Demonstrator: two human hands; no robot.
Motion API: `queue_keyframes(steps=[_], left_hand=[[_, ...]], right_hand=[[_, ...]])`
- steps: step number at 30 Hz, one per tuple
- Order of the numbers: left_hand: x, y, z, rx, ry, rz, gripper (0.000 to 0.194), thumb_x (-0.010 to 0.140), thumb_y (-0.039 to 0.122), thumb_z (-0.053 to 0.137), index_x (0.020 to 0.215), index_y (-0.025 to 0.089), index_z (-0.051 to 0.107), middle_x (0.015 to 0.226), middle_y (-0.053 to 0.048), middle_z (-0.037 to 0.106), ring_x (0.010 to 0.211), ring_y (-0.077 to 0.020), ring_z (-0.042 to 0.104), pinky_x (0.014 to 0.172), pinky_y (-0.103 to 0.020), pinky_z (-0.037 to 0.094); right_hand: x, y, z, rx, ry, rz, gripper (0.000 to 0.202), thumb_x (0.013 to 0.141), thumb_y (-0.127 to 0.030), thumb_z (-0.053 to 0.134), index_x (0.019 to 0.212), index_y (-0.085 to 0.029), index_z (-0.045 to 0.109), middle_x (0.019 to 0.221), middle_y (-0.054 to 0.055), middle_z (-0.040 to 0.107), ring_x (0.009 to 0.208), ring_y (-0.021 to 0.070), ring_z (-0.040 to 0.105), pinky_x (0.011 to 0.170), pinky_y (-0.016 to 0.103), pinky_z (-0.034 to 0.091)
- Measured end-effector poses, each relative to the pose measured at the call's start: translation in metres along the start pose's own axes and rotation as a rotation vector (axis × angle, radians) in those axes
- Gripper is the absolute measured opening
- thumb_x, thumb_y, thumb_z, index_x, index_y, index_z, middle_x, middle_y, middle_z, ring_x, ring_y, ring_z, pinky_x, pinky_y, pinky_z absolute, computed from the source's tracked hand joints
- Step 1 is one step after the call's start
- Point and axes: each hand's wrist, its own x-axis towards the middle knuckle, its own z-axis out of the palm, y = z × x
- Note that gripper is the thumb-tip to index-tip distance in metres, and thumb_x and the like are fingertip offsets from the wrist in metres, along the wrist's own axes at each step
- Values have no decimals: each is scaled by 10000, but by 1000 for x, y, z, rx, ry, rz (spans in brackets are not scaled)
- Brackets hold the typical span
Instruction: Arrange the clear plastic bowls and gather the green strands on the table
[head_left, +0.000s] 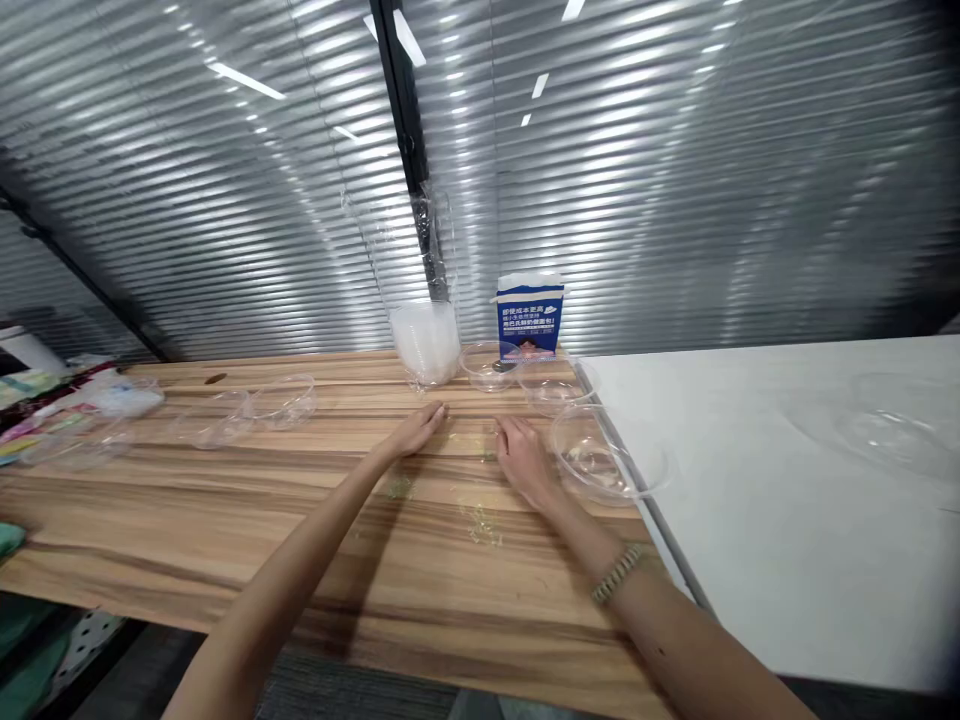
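Note:
My left hand (421, 428) is over the wooden table just in front of a stack of clear plastic bowls (426, 343) in a see-through bag. Its fingers are closed together, and whatever they hold, if anything, is hidden. My right hand (523, 458) is low over the tabletop, left of a large clear plastic bowl (596, 460). The fingers are curled downward, with nothing I can make out in them. Small yellow-green bits (484, 525) lie scattered on the wood between my forearms, and more greenish bits (401, 487) lie by my left forearm.
More clear bowls (489, 368) stand at the back beside a blue printed box (529, 318). Clear containers (283, 402) and a pile of bags (112, 395) are at left. A white table (765, 500) adjoins at right. Slatted blinds (637, 180) rise behind.

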Motion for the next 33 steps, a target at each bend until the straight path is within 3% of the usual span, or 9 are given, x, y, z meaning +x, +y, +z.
queue_keyframes(steps=[3,7,16,19,23,26,28,30,33], left_hand=[[-6,9,15,12,-70,-1,620,925,504,201,1340,95,412,1447,-116,362,1345,-213,325,1136,-355,211],[-12,28,27,-96,-60,-43,616,929,495,158,1315,123,461,1429,-78,396,1341,-197,336,1139,-341,213],[-28,67,50,-399,13,-163,689,919,553,122,1265,120,530,1363,-80,486,1307,-180,392,1132,-327,225],[-25,72,59,-525,24,-174,691,917,565,115,1260,139,537,1359,-72,490,1304,-184,397,1128,-337,234],[-11,69,63,-672,59,-227,700,930,529,69,1250,120,538,1332,-99,515,1253,-188,465,1076,-336,326],[-2,65,59,-541,81,-158,634,948,476,119,1219,110,561,1272,-116,569,1159,-190,552,984,-317,422],[1,62,53,-351,116,-61,493,940,407,269,1145,118,611,1180,-108,637,1066,-200,605,923,-315,459],[1,59,48,-214,154,5,332,887,292,414,1035,128,662,1065,-92,689,976,-211,630,885,-324,469],[-2,56,41,-130,188,38,227,819,154,473,892,130,686,932,-90,706,882,-212,623,855,-331,457]], right_hand=[[3,6,2,62,66,114,378,841,-68,331,1119,-55,587,1115,179,629,1055,237,558,954,358,389],[7,13,4,134,61,242,359,899,-156,297,1055,-87,612,1024,157,664,967,227,602,890,337,421],[5,13,1,145,-28,268,449,962,-349,248,887,-155,646,923,133,692,879,219,635,788,301,427],[3,14,3,202,-37,265,511,964,-409,216,870,-164,654,883,116,702,858,210,644,758,291,438],[4,20,6,222,51,188,564,966,-410,158,887,-144,650,862,112,704,818,191,649,724,278,461],[8,25,7,141,110,146,530,967,-358,165,896,-123,635,881,133,688,836,203,629,774,311,460],[12,29,9,93,120,111,480,962,-312,190,947,-111,626,974,154,670,933,216,603,855,344,437],[16,33,10,39,109,65,425,951,-264,229,1013,-102,617,1083,167,639,1042,226,563,933,367,397],[19,35,13,-48,69,18,362,926,-214,299,1053,-84,612,1173,181,598,1140,244,505,997,392,346]])
